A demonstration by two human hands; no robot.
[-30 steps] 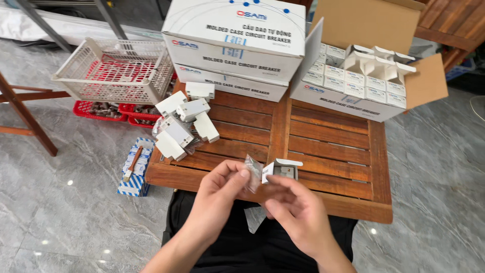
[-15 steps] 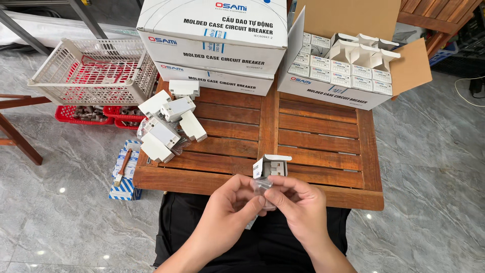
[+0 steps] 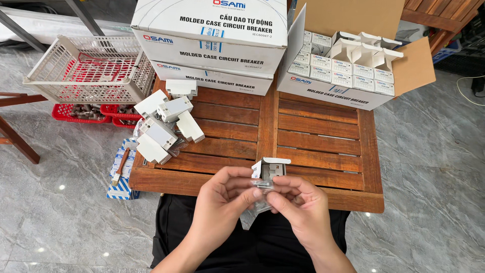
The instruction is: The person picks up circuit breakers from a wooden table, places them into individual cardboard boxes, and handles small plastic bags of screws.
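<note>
Over table edge, hands (image 3: 262, 199) drawn closer, still pinching clear bag (image 3: 260, 188)

The floor (image 3: 434, 167) is polished grey marble-look tile with pale veins, and small bright spots of overhead light glint on it at the left. A low slatted wooden bench (image 3: 323, 136), reddish-brown, stands in the middle. At the left edge a dark wooden leg frame (image 3: 17, 139) crosses the floor, and grey metal legs (image 3: 86, 17) slant down at the top left. More slatted wooden furniture (image 3: 439, 17) shows at the top right. Even daylight, soft shadows.
</note>
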